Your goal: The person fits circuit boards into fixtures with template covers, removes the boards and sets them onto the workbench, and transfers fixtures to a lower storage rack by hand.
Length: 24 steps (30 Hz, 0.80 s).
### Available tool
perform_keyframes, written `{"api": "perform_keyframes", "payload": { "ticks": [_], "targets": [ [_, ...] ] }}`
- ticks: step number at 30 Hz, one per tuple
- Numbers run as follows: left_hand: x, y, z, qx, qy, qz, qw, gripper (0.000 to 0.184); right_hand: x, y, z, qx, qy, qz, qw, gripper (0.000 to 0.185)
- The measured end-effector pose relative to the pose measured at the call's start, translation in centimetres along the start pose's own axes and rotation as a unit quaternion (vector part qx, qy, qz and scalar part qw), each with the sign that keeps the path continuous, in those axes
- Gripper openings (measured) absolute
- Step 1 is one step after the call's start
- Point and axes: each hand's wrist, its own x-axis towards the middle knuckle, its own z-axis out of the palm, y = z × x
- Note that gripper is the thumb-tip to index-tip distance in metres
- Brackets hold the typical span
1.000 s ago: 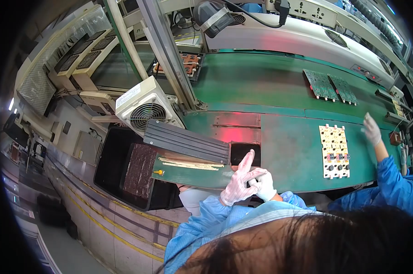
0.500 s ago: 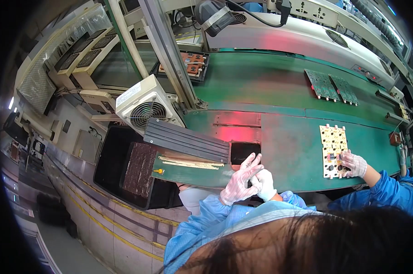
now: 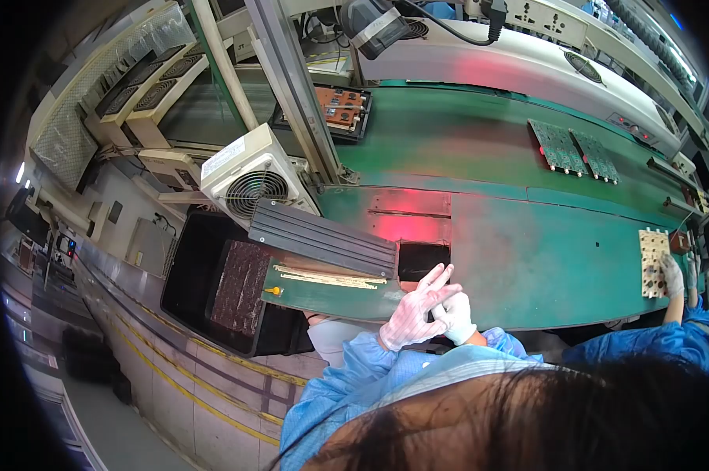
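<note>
My left hand point(image 3: 414, 315), in a white striped glove, is raised over the front edge of the green bench with its fingers stretched out. Against it rests my right hand point(image 3: 457, 320), also gloved; its fingers are bent and pressed together at the left hand's palm and thumb. Whether anything small sits between the two hands is hidden. Just beyond my fingertips lies a dark rectangular opening point(image 3: 424, 257) in the bench. To the left, several thin pale strips point(image 3: 328, 276) lie beside a ribbed grey metal chute point(image 3: 323, 235).
At the right, a co-worker's gloved hand point(image 3: 672, 275) touches a cream circuit panel point(image 3: 653, 263). Two green circuit boards point(image 3: 558, 147) lie on the conveyor point(image 3: 448, 125). A fan unit point(image 3: 256, 180) and black bin point(image 3: 189, 275) stand left. A post point(image 3: 295, 86) rises behind.
The co-worker's hand and the cream panel have shifted right along the bench. My two hands stay together in nearly the same place.
</note>
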Motion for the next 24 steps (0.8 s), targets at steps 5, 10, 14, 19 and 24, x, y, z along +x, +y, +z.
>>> {"api": "perform_keyframes", "payload": {
  "ticks": [5,10,14,19,24],
  "targets": [
    [0.1,0.2,0.4,-0.053,0.048,-0.041,0.997,0.05,-0.1,0.3,-0.2,-0.042,-0.026,-0.027,0.998,0.027],
    [0.4,0.7,0.0,-0.007,0.069,-0.017,0.997,0.049,0.2,-0.4,0.6,-0.01,0.05,-0.018,0.999,0.025],
    [0.3,0.6,0.2,-0.033,0.085,-0.016,0.996,0.058,0.4,-1.0,-0.5,-0.122,-0.027,-0.048,0.991,0.024],
    [-0.3,-0.7,0.8,-0.125,0.054,-0.014,0.991,0.075,0.4,-1.9,-0.5,-0.06,-0.002,-0.035,0.998,0.015],
    [-0.2,-0.5,0.8,-0.122,0.031,0.003,0.992,0.079,0.6,-2.9,-0.4,-0.009,0.028,-0.019,0.999,0.016]
  ]
}}
